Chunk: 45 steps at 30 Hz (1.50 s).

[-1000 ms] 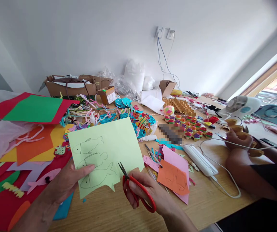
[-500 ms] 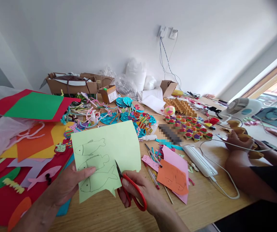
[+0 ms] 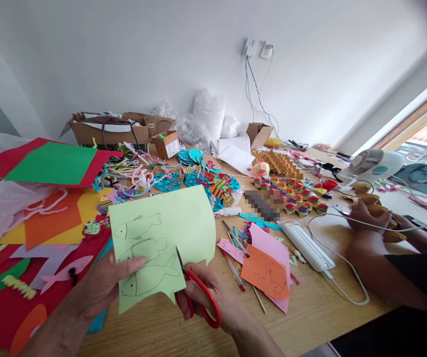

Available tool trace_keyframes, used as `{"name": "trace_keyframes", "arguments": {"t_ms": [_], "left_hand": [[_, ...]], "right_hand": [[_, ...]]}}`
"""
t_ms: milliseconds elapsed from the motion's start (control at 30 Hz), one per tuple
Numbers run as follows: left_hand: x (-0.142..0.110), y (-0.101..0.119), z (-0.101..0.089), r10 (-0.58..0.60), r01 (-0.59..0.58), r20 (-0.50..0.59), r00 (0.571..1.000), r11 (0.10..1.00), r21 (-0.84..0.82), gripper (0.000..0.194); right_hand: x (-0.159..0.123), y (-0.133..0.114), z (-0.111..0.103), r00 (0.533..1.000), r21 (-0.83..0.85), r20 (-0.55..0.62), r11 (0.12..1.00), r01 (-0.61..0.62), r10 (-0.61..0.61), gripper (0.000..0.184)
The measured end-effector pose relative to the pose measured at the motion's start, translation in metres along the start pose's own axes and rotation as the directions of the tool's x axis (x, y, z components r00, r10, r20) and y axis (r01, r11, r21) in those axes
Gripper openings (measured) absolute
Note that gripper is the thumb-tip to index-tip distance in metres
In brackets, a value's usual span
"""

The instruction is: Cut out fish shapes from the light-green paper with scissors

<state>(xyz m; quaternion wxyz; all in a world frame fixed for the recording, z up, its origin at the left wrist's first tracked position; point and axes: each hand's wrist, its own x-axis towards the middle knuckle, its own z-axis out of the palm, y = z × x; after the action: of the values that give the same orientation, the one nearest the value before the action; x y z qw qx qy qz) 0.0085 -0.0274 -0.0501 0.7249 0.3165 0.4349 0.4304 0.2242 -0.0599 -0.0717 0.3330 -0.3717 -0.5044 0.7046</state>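
My left hand (image 3: 103,282) grips a sheet of light green paper (image 3: 183,218) by its left side, thumb on top and fingers hidden beneath. Three fish outlines are drawn in dark line on the paper, one above another. The lower edge is cut unevenly. My right hand (image 3: 216,292) holds scissors (image 3: 209,297) with red handles, fingers in the loops. Their dark blades point up and lie over the paper, close to the tail of the lowest fish.
Orange paper (image 3: 265,272) with drawn fish lies on pink sheets, beside pens. A white power strip (image 3: 306,245) and its cable lie to the right. Coloured sheets and paper fish (image 3: 68,272) cover the left. Another person's hands (image 3: 371,218) hold egg-carton pieces. A fan (image 3: 373,166) stands behind them.
The scissors and my right hand have shifted slightly left and down. The green paper has moved a little to the left with my left hand.
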Motion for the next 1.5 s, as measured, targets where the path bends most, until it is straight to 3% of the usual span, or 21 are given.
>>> {"name": "trace_keyframes", "arguments": {"t_ms": [200,500,867,1033,1500], "left_hand": [[-0.003,0.000,0.004,-0.011,0.011,-0.028,1.000,1.000,-0.011,0.071],[-0.005,0.000,0.010,-0.023,0.023,0.009,1.000,1.000,0.005,0.072],[-0.006,0.001,0.014,-0.021,0.021,-0.026,0.999,1.000,0.014,0.081],[-0.006,-0.002,0.011,-0.024,0.025,-0.023,0.999,0.999,0.029,0.083],[-0.003,-0.017,0.002,-0.104,0.104,0.012,0.994,0.994,0.022,0.065]], "right_hand": [[0.006,0.007,0.004,0.997,0.052,-0.071,0.998,-0.017,0.021,0.059],[0.007,0.010,0.014,0.987,0.033,-0.161,0.999,-0.003,0.008,0.049],[0.009,0.027,0.015,0.971,0.071,-0.230,0.994,0.077,-0.059,0.052],[0.009,0.027,0.015,0.961,0.035,-0.274,0.999,0.027,-0.016,0.048],[0.012,0.019,0.016,0.961,0.114,-0.272,0.993,-0.014,0.045,0.052]]}}
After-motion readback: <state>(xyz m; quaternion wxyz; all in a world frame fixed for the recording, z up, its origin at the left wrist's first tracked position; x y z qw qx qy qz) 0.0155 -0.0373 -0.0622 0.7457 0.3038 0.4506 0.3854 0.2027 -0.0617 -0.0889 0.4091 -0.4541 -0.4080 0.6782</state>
